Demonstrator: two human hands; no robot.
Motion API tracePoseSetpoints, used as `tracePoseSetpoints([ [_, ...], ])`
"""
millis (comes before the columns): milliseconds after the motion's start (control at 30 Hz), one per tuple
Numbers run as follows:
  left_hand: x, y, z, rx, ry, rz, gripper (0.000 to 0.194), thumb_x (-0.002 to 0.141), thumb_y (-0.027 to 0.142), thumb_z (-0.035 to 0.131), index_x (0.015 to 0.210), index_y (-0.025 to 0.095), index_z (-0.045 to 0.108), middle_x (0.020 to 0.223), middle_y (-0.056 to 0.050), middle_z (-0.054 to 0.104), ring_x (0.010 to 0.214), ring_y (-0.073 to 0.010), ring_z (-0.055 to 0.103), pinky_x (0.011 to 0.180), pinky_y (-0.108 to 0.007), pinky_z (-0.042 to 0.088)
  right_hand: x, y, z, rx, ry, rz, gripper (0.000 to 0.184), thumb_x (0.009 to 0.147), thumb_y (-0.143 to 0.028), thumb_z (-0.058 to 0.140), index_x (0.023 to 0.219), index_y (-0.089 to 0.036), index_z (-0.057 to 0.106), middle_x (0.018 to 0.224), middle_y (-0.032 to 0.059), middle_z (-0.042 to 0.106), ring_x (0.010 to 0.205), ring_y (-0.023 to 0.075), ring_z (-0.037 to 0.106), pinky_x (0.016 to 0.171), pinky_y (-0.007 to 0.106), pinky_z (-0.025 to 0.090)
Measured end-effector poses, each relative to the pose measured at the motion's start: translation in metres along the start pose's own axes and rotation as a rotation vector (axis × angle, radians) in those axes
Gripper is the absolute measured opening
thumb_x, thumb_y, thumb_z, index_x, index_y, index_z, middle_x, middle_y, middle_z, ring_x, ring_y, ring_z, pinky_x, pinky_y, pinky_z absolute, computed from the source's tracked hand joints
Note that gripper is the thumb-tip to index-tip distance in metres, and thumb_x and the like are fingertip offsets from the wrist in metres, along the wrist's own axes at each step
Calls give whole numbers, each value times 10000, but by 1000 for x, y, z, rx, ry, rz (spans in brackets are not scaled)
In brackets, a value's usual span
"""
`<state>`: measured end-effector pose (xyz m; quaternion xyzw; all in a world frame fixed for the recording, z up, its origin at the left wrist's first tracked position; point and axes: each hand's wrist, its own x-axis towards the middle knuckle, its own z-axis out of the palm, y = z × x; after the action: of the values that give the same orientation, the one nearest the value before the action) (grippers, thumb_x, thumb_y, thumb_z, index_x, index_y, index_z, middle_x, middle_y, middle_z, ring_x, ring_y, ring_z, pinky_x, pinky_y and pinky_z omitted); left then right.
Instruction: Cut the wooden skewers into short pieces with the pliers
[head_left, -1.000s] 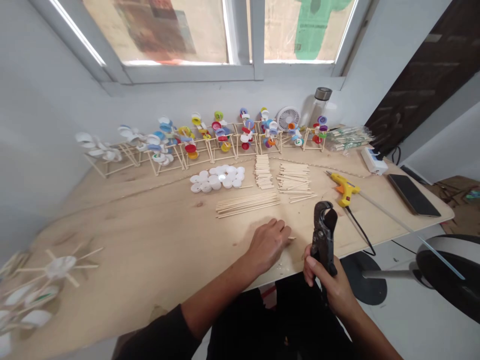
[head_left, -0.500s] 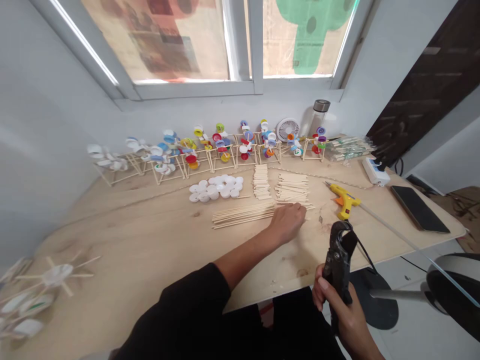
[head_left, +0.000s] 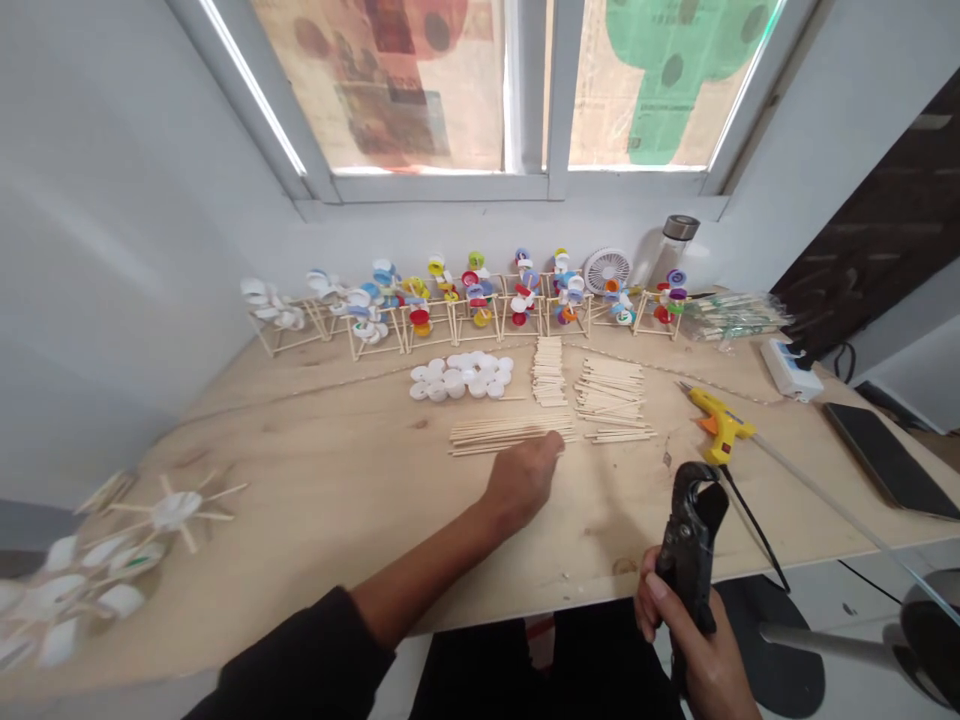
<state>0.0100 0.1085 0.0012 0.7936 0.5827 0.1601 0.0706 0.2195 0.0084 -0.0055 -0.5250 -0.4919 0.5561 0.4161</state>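
our left hand (head_left: 521,482), the nearer one, is at the right end of the long thin sticks (head_left: 487,434); they lie just beyond it on the table (head_left: 315,520), long axis running left to right; its fingers are curled, though we cannot tell if they pinch one; our right hand (head_left: 697,635) grips a black cutter (head_left: 686,555), head up.

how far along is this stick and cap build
Looks done: the cap wheels on stick frames along the wall, and apparently the piled short sticks. In hand: the right hand holds a black cutter; the left hand is at the long sticks. Seemingly left: those long sticks, which look uncut, and the loose white caps.
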Motion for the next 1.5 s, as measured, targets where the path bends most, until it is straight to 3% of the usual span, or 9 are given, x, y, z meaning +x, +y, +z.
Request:
tracePoseSetpoints([
  [133, -45, -20, -32, -95, -50, -98, 178, 863, 185, 305, 839, 189, 481, 584, 24, 522, 516, -129, 460, 503, -224, 282, 2, -3, 13, -20, -36, -11, 249, 850, -434, 488, 843, -187, 516, 565, -27, 456, 526, 130, 454, 543, 254, 365],
  [300, -104, -24, -70, -308, -352, 3, 254, 847, 317, 418, 644, 193, 508, 511, 38, 484, 473, -100, 446, 473, -205, 270, 1, -7, 25, -103, -73, -17, 244, 864, -432, 464, 862, -190, 496, 567, -37, 445, 530, 125, 441, 556, 255, 352],
  [400, -121, -33, -78, -358, -376, -4, 166, 798, 219, 475, 908, 237, 598, 594, 37, 576, 560, -111, 529, 527, -195, 339, 3, -8, 32, -139, -107, -17, 251, 868, -435, 451, 881, -188, 487, 571, -40, 445, 532, 125, 439, 557, 257, 350],
  [467, -118, -43, -75, -334, -260, -30, 332, 805, 176, 434, 1113, 252, 531, 755, 14, 642, 695, -129, 581, 618, -211, 392, 6, -7, 37, -165, -131, -29, 257, 867, -437, 450, 883, -183, 488, 566, -40, 447, 534, 128, 441, 560, 260, 354],
  [567, -95, -54, -62, -211, -97, -50, 248, 843, 182, 375, 984, 215, 577, 937, -27, 637, 835, -149, 585, 690, -238, 416, 9, -6, 44, -196, -155, -50, 270, 859, -445, 455, 868, -177, 491, 556, -37, 453, 528, 131, 448, 556, 265, 368],
  [733, -50, -58, -38, 127, -54, -44, 189, 834, 125, 369, 824, 159, 555, 869, -70, 574, 733, -164, 552, 582, -252, 402, 9, -7, 50, -217, -147, -62, 297, 836, -465, 476, 853, -170, 506, 551, -30, 458, 521, 139, 463, 512, 260, 390],
  [900, -34, -57, -28, 205, -67, 27, 193, 788, 34, 373, 807, 133, 538, 866, -107, 549, 773, -202, 524, 612, -298, 411, 6, -10, 52, -204, -97, -63, 309, 833, -475, 475, 857, -170, 519, 552, -24, 466, 527, 147, 471, 508, 262, 396],
  [1333, -45, -67, -38, -4, -80, -31, 176, 796, 96, 376, 901, 182, 487, 805, -33, 581, 710, -160, 528, 602, -245, 392, 8, -8, 50, -177, -129, -98, 306, 821, -476, 493, 834, -172, 523, 540, -30, 474, 508, 139, 476, 494, 252, 402],
  [1500, -66, -70, -46, -500, 102, -176, 230, 863, 232, 322, 1045, 189, 456, 746, 10, 531, 663, -126, 501, 630, -232, 392, 8, -10, 50, -177, -125, -101, 305, 809, -482, 504, 825, -178, 519, 536, -30, 486, 509, 146, 491, 508, 260, 413],
])
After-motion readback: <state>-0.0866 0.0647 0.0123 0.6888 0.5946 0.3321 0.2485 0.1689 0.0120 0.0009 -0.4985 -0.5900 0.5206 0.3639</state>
